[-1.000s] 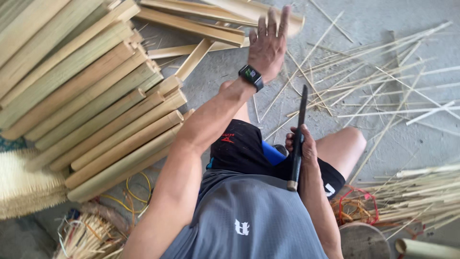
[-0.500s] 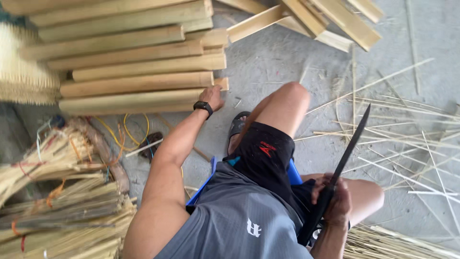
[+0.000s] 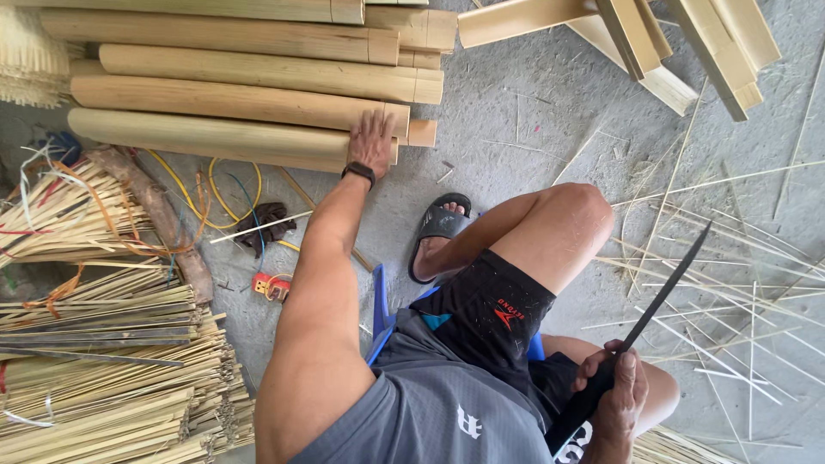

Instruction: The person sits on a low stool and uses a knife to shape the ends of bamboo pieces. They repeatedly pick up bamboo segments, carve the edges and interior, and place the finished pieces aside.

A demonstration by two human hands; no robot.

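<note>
My left hand [image 3: 372,143] rests flat on the end of the nearest bamboo pole [image 3: 215,138], fingers spread over it, a black watch on the wrist. That pole lies at the front of a stack of thick bamboo poles [image 3: 258,73] on the concrete floor. My right hand [image 3: 617,387] is closed around the dark handle of a long black knife [image 3: 660,290], whose blade points up and to the right over thin bamboo slivers. I sit on a low blue stool [image 3: 379,308], one knee raised, a black sandal [image 3: 438,223] on my foot.
Bundles of thin bamboo strips [image 3: 103,378] lie at the left. Yellow cord and a dark rag [image 3: 262,222] sit below the poles. Split bamboo planks [image 3: 653,43] are at the top right. Loose slivers [image 3: 730,283] are scattered on the right.
My left hand has slid along the poles onto the end of the nearest one. The view has swung left. The knife stays gripped in my right hand.
</note>
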